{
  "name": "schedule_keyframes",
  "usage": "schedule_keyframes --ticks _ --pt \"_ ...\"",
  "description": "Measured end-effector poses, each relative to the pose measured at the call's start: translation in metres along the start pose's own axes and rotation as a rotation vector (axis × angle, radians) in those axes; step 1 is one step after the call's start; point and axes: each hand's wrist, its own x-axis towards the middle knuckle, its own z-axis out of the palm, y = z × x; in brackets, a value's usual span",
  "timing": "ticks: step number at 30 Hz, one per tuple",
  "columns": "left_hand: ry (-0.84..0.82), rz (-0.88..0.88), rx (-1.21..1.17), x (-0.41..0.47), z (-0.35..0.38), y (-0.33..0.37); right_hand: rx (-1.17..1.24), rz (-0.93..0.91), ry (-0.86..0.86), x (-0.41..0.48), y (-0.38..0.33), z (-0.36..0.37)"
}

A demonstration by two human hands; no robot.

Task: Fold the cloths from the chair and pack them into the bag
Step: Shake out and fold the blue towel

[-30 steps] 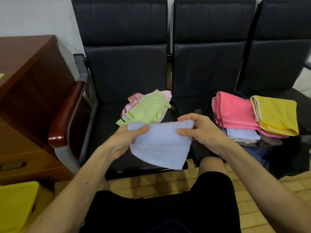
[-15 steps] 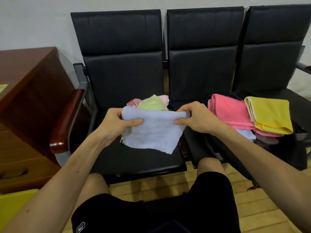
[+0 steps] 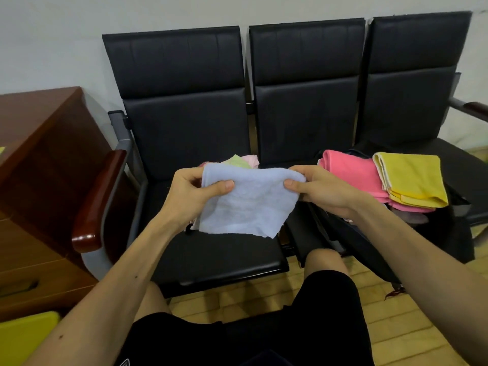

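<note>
A light blue cloth hangs in front of me, folded over along its top edge. My left hand pinches its upper left corner and my right hand pinches its upper right corner, both above the left black chair seat. Behind the blue cloth, a green and pink pile of cloths lies on that seat, mostly hidden. To the right, a folded pink cloth and a folded yellow cloth sit stacked on top of a dark bag.
Three joined black chairs stand against the wall. A wooden armrest and a brown wooden desk are on the left. A yellow-green object is at the lower left. My knees in black shorts are below, over a wood floor.
Both hands have raised the blue cloth and pulled its top edge straight, so it now hides most of the green and pink pile. The camera has tilted up.
</note>
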Motion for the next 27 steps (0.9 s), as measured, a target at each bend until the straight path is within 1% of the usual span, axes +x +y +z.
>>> schedule_keyframes --ticks 2,4,6,8,10,12,15,18,20,23,27 --pt "-0.017 0.011 -0.015 -0.001 0.005 0.005 0.225 -0.001 0.007 -0.002 0.008 -0.002" --pt "-0.051 0.010 -0.015 0.001 0.008 0.004 0.494 0.011 0.083 -0.006 0.015 0.001" --pt "-0.097 -0.040 0.008 0.006 0.012 0.000 0.748 0.081 0.122 -0.011 0.028 0.013" --pt "-0.155 -0.112 0.006 0.010 0.018 -0.009 0.879 0.170 0.077 -0.017 0.048 0.034" --pt "-0.216 -0.178 -0.044 0.013 0.025 -0.018 0.922 0.228 -0.012 -0.023 0.065 0.056" --pt "-0.223 -0.249 -0.045 0.017 0.031 -0.032 0.897 0.261 0.002 -0.027 0.078 0.064" --pt "-0.262 -0.381 -0.051 0.022 0.039 -0.051 0.824 0.307 0.119 -0.031 0.097 0.056" --pt "-0.370 -0.432 -0.049 0.034 0.066 -0.071 0.648 0.294 0.241 -0.036 0.117 0.027" --pt "-0.434 -0.453 -0.090 0.043 0.093 -0.078 0.539 0.272 0.309 -0.037 0.129 -0.002" --pt "-0.503 -0.407 -0.142 0.070 0.146 -0.081 0.322 0.241 0.437 -0.029 0.147 -0.064" --pt "-0.545 -0.304 -0.142 0.136 0.219 -0.080 0.155 0.199 0.562 -0.003 0.160 -0.158"
